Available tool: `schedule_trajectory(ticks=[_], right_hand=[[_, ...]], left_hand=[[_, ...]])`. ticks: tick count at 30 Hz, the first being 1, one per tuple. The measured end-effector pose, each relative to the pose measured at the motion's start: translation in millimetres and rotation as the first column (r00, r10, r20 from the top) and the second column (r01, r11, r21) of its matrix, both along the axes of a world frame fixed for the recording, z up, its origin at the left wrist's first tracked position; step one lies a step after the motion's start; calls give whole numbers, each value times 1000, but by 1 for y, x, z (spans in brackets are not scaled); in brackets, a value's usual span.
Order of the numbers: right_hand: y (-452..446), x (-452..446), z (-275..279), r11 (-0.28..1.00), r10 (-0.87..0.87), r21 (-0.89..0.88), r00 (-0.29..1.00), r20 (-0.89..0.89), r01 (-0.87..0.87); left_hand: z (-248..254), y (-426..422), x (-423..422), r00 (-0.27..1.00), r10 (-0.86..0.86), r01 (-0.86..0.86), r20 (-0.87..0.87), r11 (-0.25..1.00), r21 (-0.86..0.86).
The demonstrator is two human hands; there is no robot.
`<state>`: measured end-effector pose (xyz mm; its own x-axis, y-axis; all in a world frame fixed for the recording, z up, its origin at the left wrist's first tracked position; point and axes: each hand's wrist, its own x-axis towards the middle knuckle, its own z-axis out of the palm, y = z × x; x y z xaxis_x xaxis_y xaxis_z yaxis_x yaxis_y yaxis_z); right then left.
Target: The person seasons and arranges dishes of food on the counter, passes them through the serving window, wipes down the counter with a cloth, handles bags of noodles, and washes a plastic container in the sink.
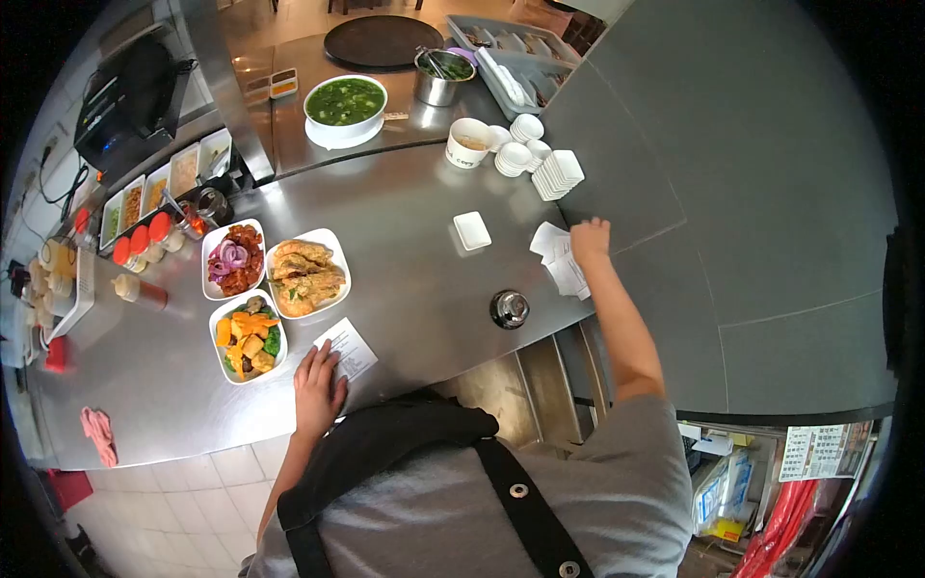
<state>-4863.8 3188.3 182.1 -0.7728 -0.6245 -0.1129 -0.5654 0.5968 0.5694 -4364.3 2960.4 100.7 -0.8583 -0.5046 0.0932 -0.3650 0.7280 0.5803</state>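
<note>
My left hand (318, 387) lies fairly flat on the steel counter, its fingertips at the edge of a printed paper slip (349, 351). Beyond it stand three white square bowls: one of mixed vegetables (252, 339), one of golden fried pieces (306, 275), one of reddish pieces topped with purple onion (233, 258). Off to the right, my right hand (590, 241) is closed, fingers curled, at the edge of some white paper slips (556, 256); its grip is partly hidden. Between my hands are a silver call bell (510, 308) and a small white dish (472, 231).
Stacked small white dishes (557, 175) and a paper tub (467, 143) stand at the back right. A large bowl of green soup (345, 102) and a metal pot (438, 89) are farther back. Red-lidded jars (145, 241) and a sauce bottle (141, 290) line the left.
</note>
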Motion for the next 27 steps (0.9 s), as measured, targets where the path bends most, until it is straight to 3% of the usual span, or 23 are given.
schedule_trajectory(ticks=[1, 3, 4, 9, 12, 14, 15, 17, 20, 23, 26, 27], right_hand=[[-12, 8, 1, 995, 58, -75, 998, -39, -61], [-60, 38, -9, 917, 48, -396, 973, 227, 47], [-70, 33, -54, 669, 297, -742, 927, 228, -32], [-134, 71, -101, 759, 127, -635, 923, 364, 146], [-126, 33, -90, 600, 167, -800, 977, 130, 4], [-120, -6, -51, 487, 61, -856, 985, -162, -171], [-108, -32, -35, 467, 129, -833, 954, -269, -298], [-100, -61, -6, 591, -34, -770, 946, -322, -240], [-80, -120, -19, 671, 27, -722, 979, -202, -167], [-76, -112, -24, 730, -17, -635, 923, -385, -252], [-86, -56, -14, 640, -27, -766, 994, -106, -65], [-88, -28, -6, 675, -60, -717, 981, 185, 177]], left_hand=[[1, 0, 0, 1000, 2, -2, 3, 1000, 2], [1, 1, 0, 1000, 8, -8, 4, 1000, -3], [1, 1, -1, 1000, 9, -9, 5, 1000, -6], [4, -1, 0, 1000, -13, 13, 18, 1000, -27], [4, -4, -1, 1000, 6, -5, 30, 1000, -24], [5, -3, -1, 999, 14, -13, 44, 1000, -13], [5, -4, 0, 999, 12, -12, 46, 1000, -6], [5, -6, 0, 999, 6, -7, 45, 1000, 4], [6, -6, -1, 999, 9, -8, 41, 1000, -12], [8, -4, -2, 999, 20, -20, 36, 1000, -10], [7, -5, 0, 1000, 19, -19, 21, 1000, -14], [6, -4, 0, 1000, 16, -16, 17, 1000, -15]])
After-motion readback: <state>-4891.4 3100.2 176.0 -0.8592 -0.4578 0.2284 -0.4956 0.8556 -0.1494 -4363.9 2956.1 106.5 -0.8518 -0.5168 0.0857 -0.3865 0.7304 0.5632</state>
